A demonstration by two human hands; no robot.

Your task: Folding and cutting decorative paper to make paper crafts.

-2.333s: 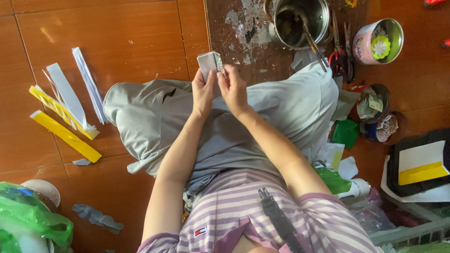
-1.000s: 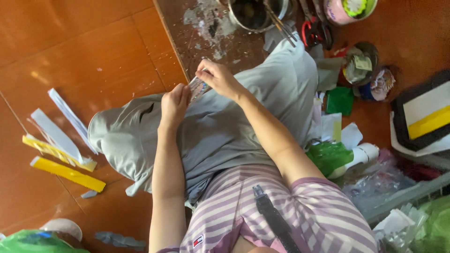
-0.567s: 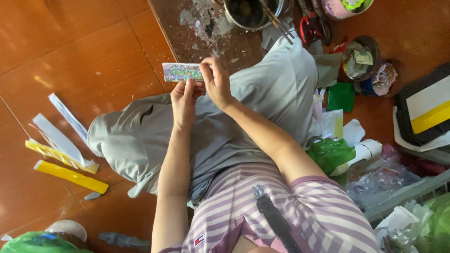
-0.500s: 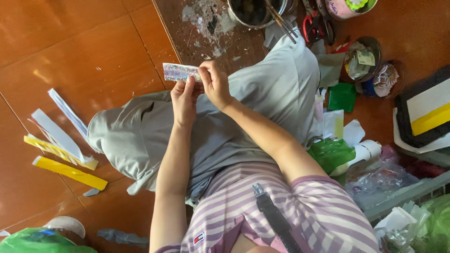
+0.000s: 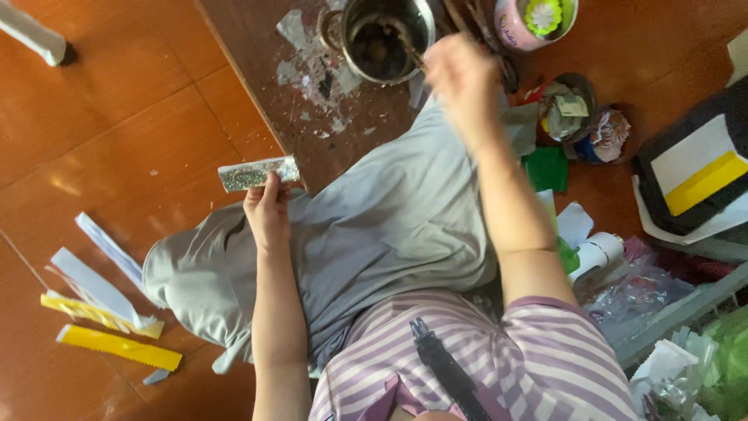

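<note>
My left hand [image 5: 267, 209] pinches the glitter strip [image 5: 258, 173] by its lower edge, long axis lying crosswise just above my fingers. My right hand [image 5: 460, 74], blurred, reaches toward the pot [image 5: 387, 35] ahead; I cannot tell its grip.

Home floor used as craft spot: orange tile floor [image 5: 117, 101], person sits w/ paper strips [image 5: 101, 296], metal pot [image 5: 387, 39] w/ glue splatter, paper scraps & plastic bags [image 5: 647, 288] around.
</note>
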